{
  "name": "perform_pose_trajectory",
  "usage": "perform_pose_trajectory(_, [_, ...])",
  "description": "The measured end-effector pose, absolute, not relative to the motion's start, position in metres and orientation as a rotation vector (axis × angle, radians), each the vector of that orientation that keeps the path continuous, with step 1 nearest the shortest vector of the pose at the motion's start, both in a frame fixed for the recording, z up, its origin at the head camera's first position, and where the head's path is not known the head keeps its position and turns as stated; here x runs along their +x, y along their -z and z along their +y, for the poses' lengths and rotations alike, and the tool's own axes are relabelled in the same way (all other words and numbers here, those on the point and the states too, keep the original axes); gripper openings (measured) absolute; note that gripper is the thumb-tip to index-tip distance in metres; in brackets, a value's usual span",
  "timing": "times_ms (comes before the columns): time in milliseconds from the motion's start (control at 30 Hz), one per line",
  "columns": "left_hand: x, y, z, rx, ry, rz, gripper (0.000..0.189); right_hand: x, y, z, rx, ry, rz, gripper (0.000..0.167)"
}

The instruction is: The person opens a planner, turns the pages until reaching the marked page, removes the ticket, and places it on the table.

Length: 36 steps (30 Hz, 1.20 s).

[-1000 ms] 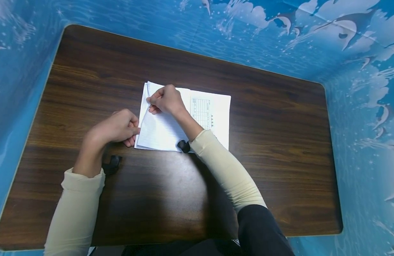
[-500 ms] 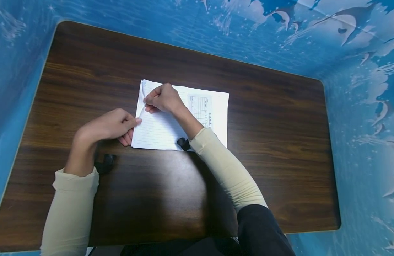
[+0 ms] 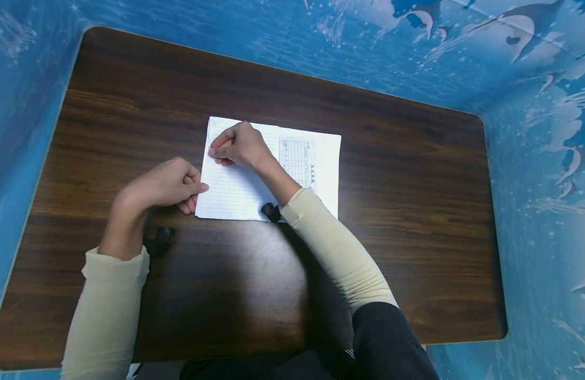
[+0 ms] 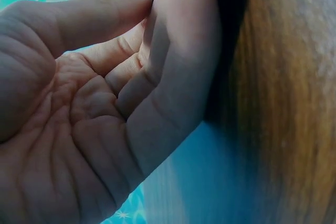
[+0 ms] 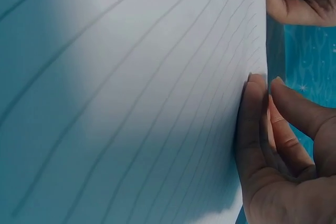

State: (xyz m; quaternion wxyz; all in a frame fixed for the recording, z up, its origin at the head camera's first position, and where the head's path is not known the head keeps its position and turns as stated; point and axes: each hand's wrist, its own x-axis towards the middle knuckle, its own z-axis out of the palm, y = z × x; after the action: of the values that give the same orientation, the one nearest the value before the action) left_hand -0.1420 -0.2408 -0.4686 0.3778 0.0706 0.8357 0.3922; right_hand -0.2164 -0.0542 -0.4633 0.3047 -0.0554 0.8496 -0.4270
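Note:
An open notebook (image 3: 232, 198) lies on the wooden table, its left page ruled with lines and its right page bearing a printed grid (image 3: 296, 163). My left hand (image 3: 164, 182) pinches the lower part of its left edge, thumb on top of the paper and fingers curled below. In the left wrist view, a thin bit of paper shows between that thumb (image 4: 105, 17) and the forefinger. Higher on the same edge is my right hand (image 3: 242, 145), thumb and forefinger brought together at the page's margin. The right wrist view shows the lined page (image 5: 157, 98) running between its fingers and thumb.
The dark wooden table (image 3: 392, 227) has rounded corners. Blue curtains with dolphins (image 3: 520, 31) hang behind it and at both sides. Black wrist-worn devices (image 3: 160, 241) sit below the cream sleeves.
The lifted sheet at the left margin has come flat and lines up with the pages below. My left thumb has moved onto the page edge, and my right hand has shifted slightly left.

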Motion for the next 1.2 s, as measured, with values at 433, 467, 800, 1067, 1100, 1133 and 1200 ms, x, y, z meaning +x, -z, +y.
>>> perform_pose_trajectory(433, [-0.143, 0.466, -0.241, 0.175, -1.018, 2.116, 0.028, -0.214, 0.444, -0.046, -0.248, 1.077, 2.326, 0.016])
perform_pose_trajectory(467, [-0.143, 0.466, -0.241, 0.176, -1.018, 2.118, 0.028, -0.214, 0.442, -0.044, -0.247, 1.089, 2.322, 0.017])
perform_pose_trajectory(800, [-0.143, 0.464, -0.24, 0.173, -0.991, 2.145, 0.026, -0.219, 0.419, -0.008, -0.129, 1.352, 2.223, 0.02])
perform_pose_trajectory(1067, [-0.142, 0.461, -0.239, 0.173, -0.99, 2.151, 0.026, -0.222, 0.409, 0.024, -0.114, 1.443, 2.238, 0.018])
perform_pose_trajectory(1100, [-0.142, 0.46, -0.24, 0.177, -0.992, 2.149, 0.026, -0.221, 0.409, 0.027, -0.1, 1.444, 2.242, 0.018])
perform_pose_trajectory(1133, [-0.142, 0.46, -0.24, 0.178, -0.991, 2.15, 0.026, -0.221, 0.409, 0.03, -0.091, 1.443, 2.249, 0.018])
perform_pose_trajectory(1200, [-0.142, 0.459, -0.24, 0.171, -0.982, 2.154, 0.026, -0.221, 0.409, 0.036, -0.075, 1.433, 2.259, 0.018])
